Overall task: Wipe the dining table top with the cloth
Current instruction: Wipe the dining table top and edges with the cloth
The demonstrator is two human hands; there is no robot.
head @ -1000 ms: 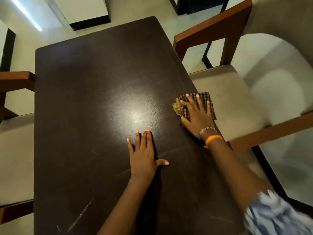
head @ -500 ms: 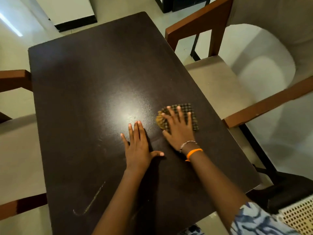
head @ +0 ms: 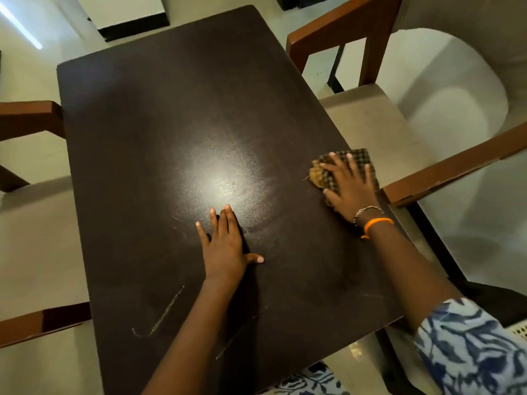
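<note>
Mid-wipe: right hand (head: pixel 352 189) pressing checked cloth (head: pixel 328 172) flat-fingered at bench (head: pixel 171 138) 3 o'clock edge, left hand (head: pixel 225 246) bracing open-palmed; next, sweep toward unwiped 12 o'clock end.

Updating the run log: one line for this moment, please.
stage: wiping | right hand: pressing cloth at table right edge | left hand: flat on table

One head cam, looks fwd & steeply down, close above both hands; table top (head: pixel 171 124) extends beyond the fingertips.
</note>
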